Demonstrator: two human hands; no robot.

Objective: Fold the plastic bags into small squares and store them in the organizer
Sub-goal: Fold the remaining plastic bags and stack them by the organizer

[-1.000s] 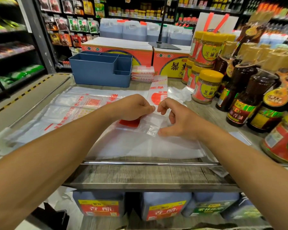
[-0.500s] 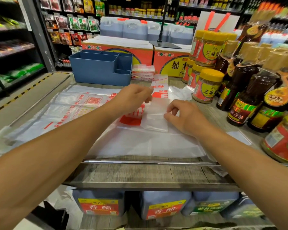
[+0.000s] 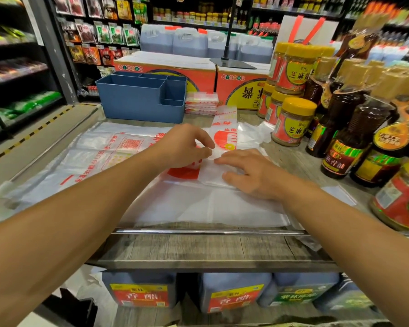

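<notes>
Several compartments divide the blue organizer (image 3: 141, 97) at the back of the table (image 3: 198, 246); I cannot see anything inside them. Just right of the organizer sits a stack of folded bags (image 3: 201, 103). In front of it, my left hand (image 3: 183, 146) pinches the narrow folded plastic bag (image 3: 219, 159) with curled fingers, while my right hand (image 3: 250, 172) presses it flat, fingers spread. Yellow-lidded jars (image 3: 293, 121) right of the organizer read "芝麻".

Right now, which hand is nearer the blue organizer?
Left. The left hand lies just in front of the blue organizer, pinching the folded bag strip; the right hand presses it farther back toward the person.
</notes>
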